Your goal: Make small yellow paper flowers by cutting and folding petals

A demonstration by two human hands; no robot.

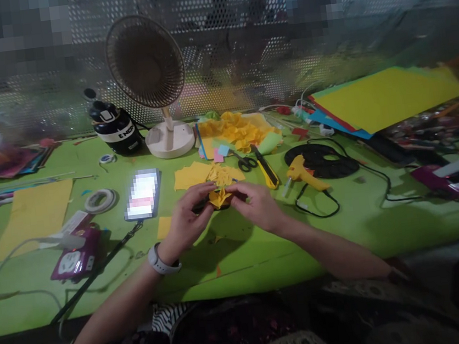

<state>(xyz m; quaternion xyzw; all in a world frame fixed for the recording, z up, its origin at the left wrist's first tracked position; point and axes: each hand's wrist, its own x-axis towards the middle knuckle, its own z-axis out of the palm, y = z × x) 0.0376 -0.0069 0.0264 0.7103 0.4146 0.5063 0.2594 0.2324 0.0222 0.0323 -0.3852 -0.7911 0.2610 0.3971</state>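
My left hand [189, 218] and my right hand [256, 205] meet over the green table [239, 259], both with fingers pinched on a small folded yellow paper piece [219, 197]. Something dark shows under the paper, but I cannot make it out. A pale watch sits on my left wrist. Just beyond my hands lie cut yellow paper pieces [196, 174]. Further back is a heap of crumpled yellow paper [239, 129].
A phone [143, 194] lies left of my hands, with a tape roll [100, 200] and a yellow sheet [31, 216] further left. Scissors [245, 162], a yellow utility knife [266, 173] and a glue gun [304, 173] lie to the right. A fan [149, 70] and coloured sheets [382, 96] stand behind.
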